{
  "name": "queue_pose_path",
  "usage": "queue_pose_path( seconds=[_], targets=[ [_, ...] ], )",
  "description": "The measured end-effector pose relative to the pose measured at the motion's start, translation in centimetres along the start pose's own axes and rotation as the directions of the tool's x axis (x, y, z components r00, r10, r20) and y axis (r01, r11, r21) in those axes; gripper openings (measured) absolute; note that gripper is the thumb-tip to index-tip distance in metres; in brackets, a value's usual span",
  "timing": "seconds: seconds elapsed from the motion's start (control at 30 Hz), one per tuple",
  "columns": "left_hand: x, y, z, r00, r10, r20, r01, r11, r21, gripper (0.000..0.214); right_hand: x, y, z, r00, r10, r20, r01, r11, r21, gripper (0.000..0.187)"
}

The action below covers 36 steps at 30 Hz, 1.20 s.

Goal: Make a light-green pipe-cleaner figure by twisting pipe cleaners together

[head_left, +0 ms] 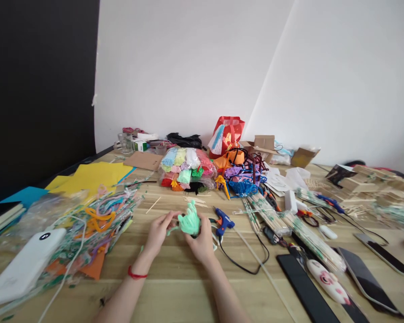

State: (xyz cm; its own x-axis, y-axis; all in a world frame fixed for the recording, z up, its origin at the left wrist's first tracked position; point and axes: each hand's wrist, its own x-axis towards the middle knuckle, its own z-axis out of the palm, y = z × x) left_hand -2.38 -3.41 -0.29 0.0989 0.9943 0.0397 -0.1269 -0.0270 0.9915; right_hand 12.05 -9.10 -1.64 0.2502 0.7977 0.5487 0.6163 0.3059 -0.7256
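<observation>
In the middle of the table is a mint-green fuzzy pipe-cleaner piece [189, 222], bent into a bundle with loops sticking up at its top. My right hand [202, 241] is closed round its right side, thumb at the front. My left hand [159, 233], with a red string on the wrist, pinches at the left edge of the bundle, where a green strand pokes out below the fingers. Its fingertips are partly hidden. Just right of my right hand lies a blue hot glue gun [224, 222] with a black cord.
Bagged pipe cleaners [185, 168] and purple and blue bundles [242, 177] lie behind. At left are loose pipe cleaners [103, 220], a white power bank [28, 264] and yellow sheets [90, 177]. Wooden sticks [264, 213], phones [366, 278] and a red bag [227, 134] are also there.
</observation>
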Motion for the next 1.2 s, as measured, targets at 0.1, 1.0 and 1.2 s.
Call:
queue_pose_path(
  seconds=[0.1,1.0,1.2],
  targets=[
    [0.1,0.2,-0.4,0.998,-0.002,-0.067,0.004,0.999,0.032,0.042,0.0,0.1,0.1,1.000,-0.020,0.004,0.020,1.000,-0.024,0.059],
    [0.1,0.5,-0.7,0.959,-0.148,0.242,0.079,0.959,0.274,0.045,-0.1,0.3,-0.3,0.981,-0.172,0.085,0.186,0.960,-0.209,0.062],
    [0.1,1.0,-0.8,0.958,-0.228,0.177,0.185,0.956,0.228,0.046,0.1,0.3,-0.4,0.985,-0.160,0.070,0.171,0.963,-0.209,0.061]
  ],
)
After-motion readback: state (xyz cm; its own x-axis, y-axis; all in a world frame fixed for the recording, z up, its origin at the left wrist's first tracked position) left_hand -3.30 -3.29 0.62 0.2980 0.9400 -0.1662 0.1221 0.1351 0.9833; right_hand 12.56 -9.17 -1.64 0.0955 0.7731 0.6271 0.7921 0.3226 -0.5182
